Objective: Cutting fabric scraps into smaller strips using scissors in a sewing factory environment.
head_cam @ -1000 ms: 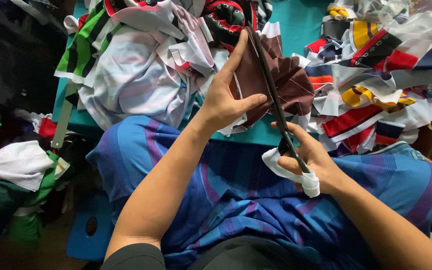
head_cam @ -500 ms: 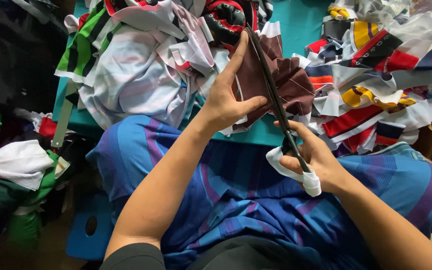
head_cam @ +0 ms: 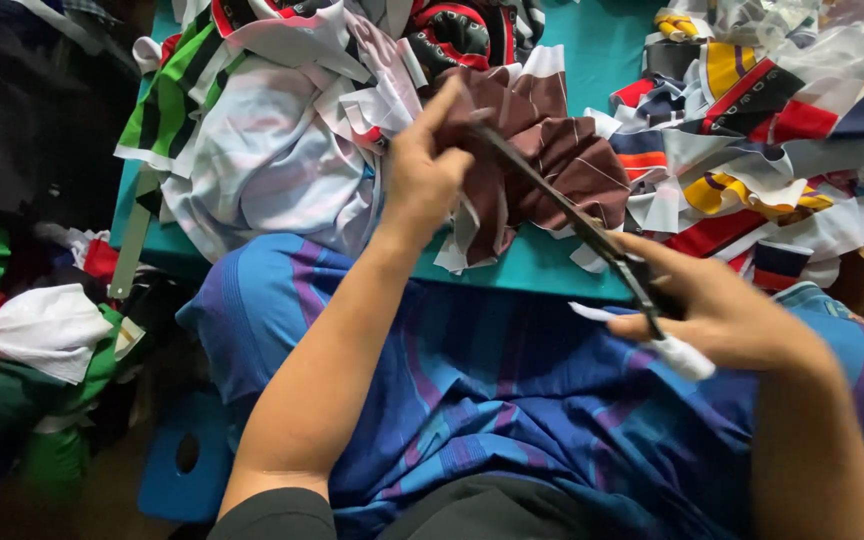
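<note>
Left hand (head_cam: 422, 170) had its grip clamped on the maroon cloth (head_cam: 562, 150), pinching the near edge with thumb and fingers and lifting it off the bench (head_cam: 542, 265). The cloth was striped with thin pale lines and bunched up at mid-bench, just past the near edge.

Right hand (head_cam: 727, 320) had its grip clamped on the scissors (head_cam: 572, 215), fingers through the handles. One finger had white wrapping on it. The blades ran up and to the left from the hand, their tips right by the left hand's fingers and over the cloth. I couldn't tell whether the blades were apart or together; they were blurred.

Blue cloth (head_cam: 512, 400) with purple stripes lay across the lap, under both forearms, reaching up to the bench edge.

On the bench, to the left, sat a pile of white and green-striped pieces (head_cam: 262, 140), touching the maroon cloth. To the right was a heap of red, yellow, navy and white scraps (head_cam: 782, 150), just beside it.

Lower left, off the bench, were green, white and red garments (head_cam: 22, 330). A blue stool (head_cam: 187, 460) showed below the left elbow.
</note>
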